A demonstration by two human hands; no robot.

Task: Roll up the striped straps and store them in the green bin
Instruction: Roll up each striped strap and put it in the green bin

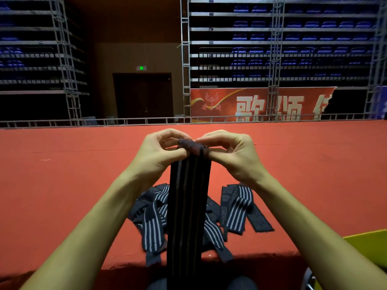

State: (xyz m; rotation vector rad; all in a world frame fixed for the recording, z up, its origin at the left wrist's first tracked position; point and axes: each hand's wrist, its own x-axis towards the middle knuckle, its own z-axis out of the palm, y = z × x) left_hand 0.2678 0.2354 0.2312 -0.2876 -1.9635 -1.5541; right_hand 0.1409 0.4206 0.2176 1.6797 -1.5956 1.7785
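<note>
I see one dark striped strap (188,206) hanging straight down, its top end wound into a small tight roll (191,146). More navy straps (236,208) with white stripes lie loose and tangled on the red surface (62,185). A green bin (370,248) corner shows at lower right.

Both hands (161,149) (230,149) pinching strap (189,206), pile (155,216) below

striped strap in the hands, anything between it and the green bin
Nothing visible does. Both hands pinch the striped strap at its rolled top end, raised above the red surface. The green bin shows only as a corner at lower right, with open space between.
</note>
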